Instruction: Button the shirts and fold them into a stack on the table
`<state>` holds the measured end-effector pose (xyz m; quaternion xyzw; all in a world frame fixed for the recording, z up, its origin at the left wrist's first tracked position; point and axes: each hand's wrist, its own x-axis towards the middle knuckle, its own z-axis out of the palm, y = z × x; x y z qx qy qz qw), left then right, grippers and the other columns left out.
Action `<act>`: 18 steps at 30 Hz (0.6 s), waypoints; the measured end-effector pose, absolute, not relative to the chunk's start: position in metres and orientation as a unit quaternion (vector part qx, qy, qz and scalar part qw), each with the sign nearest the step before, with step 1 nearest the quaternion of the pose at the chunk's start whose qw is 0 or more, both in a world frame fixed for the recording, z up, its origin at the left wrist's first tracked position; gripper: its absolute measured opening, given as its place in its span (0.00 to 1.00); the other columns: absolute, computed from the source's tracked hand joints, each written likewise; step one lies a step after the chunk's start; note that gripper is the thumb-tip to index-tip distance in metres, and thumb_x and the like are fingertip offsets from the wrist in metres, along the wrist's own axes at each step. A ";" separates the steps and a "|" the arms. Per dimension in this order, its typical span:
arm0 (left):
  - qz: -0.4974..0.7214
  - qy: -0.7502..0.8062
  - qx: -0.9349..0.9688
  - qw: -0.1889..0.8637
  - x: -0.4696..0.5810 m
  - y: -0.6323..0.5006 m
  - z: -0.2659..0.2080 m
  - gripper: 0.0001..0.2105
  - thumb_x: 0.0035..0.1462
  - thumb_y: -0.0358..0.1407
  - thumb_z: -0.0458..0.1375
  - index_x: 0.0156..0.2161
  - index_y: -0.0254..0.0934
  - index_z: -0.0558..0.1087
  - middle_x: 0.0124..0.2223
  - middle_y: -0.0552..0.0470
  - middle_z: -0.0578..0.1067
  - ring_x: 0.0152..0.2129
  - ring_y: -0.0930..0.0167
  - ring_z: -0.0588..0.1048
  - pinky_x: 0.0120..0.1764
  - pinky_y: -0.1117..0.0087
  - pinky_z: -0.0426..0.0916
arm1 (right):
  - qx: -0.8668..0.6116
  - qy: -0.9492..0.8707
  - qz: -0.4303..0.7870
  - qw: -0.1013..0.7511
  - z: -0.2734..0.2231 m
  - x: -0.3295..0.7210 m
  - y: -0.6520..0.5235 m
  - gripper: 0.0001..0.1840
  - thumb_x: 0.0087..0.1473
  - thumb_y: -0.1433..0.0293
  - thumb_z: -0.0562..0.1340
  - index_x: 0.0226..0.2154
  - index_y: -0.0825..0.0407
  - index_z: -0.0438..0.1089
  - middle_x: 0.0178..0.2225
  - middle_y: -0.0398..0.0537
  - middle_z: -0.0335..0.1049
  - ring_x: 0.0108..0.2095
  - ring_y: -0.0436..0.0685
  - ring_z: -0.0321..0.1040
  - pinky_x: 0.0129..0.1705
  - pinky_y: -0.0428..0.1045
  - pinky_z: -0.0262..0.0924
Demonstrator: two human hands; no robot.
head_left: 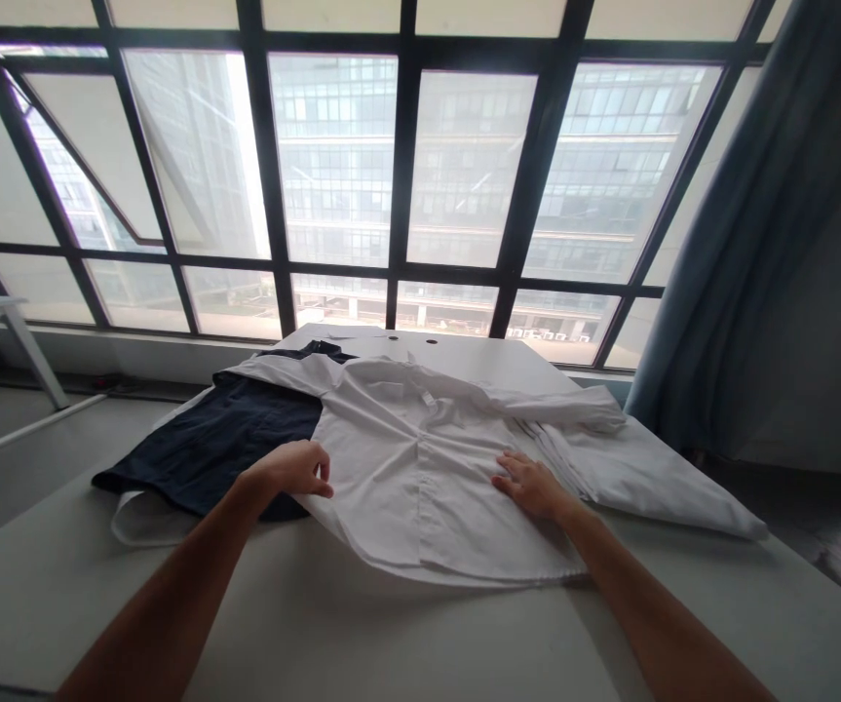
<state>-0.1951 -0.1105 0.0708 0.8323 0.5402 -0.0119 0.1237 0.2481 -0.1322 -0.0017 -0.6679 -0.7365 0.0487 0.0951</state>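
Note:
A white button-up shirt (420, 468) lies face up on the white table (362, 634), collar toward the window. My left hand (294, 468) grips the shirt's left edge, fingers curled over the fabric. My right hand (529, 485) rests flat on the shirt's right side, fingers spread, beside a folded-in sleeve (573, 408). A dark navy shirt (222, 444) lies under and to the left of the white one, partly covered by it.
More white cloth (654, 483) spreads off to the right on the table. A large black-framed window (405, 166) fills the far wall. A blue-grey curtain (771, 224) hangs at the right. Another table's leg (32, 356) shows at the far left.

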 end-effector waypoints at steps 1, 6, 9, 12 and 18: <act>-0.009 0.528 0.840 0.125 -0.189 -0.117 0.073 0.13 0.45 0.44 0.67 0.33 0.39 0.78 0.30 0.53 0.78 0.27 0.69 0.74 0.26 0.74 0.58 | -0.650 -0.750 0.037 0.115 0.001 0.245 -0.134 0.26 0.58 0.60 0.58 0.56 0.53 0.69 0.61 0.60 0.62 0.62 0.65 0.57 0.63 0.60 0.51; 0.035 0.370 0.913 0.172 -0.136 -0.153 0.069 0.11 0.51 0.45 0.66 0.33 0.39 0.79 0.31 0.54 0.79 0.28 0.72 0.74 0.30 0.75 0.60 | -0.540 -0.810 0.066 0.218 0.022 0.212 -0.156 0.15 0.57 0.64 0.60 0.43 0.52 0.76 0.46 0.56 0.75 0.47 0.62 0.71 0.52 0.55 0.63; 0.047 0.294 0.937 0.184 -0.114 -0.167 0.058 0.12 0.51 0.46 0.66 0.34 0.40 0.79 0.32 0.54 0.78 0.27 0.73 0.73 0.29 0.75 0.60 | -0.509 -0.824 0.107 0.224 0.034 0.187 -0.173 0.12 0.57 0.61 0.60 0.36 0.51 0.76 0.37 0.51 0.76 0.37 0.58 0.72 0.42 0.52 0.65; 0.050 0.268 0.947 0.172 -0.109 -0.171 0.050 0.09 0.51 0.42 0.66 0.35 0.40 0.78 0.33 0.55 0.77 0.26 0.74 0.72 0.28 0.76 0.59 | -0.491 -0.833 0.148 0.208 0.040 0.167 -0.184 0.11 0.56 0.61 0.62 0.32 0.51 0.75 0.31 0.48 0.74 0.31 0.55 0.70 0.35 0.48 0.63; 0.029 0.236 0.956 0.174 -0.112 -0.167 0.052 0.11 0.47 0.38 0.67 0.38 0.41 0.76 0.34 0.56 0.76 0.26 0.74 0.72 0.30 0.76 0.62 | -0.454 -0.857 0.183 0.162 0.038 0.149 -0.196 0.13 0.51 0.59 0.67 0.32 0.52 0.75 0.30 0.46 0.72 0.27 0.52 0.66 0.30 0.46 0.57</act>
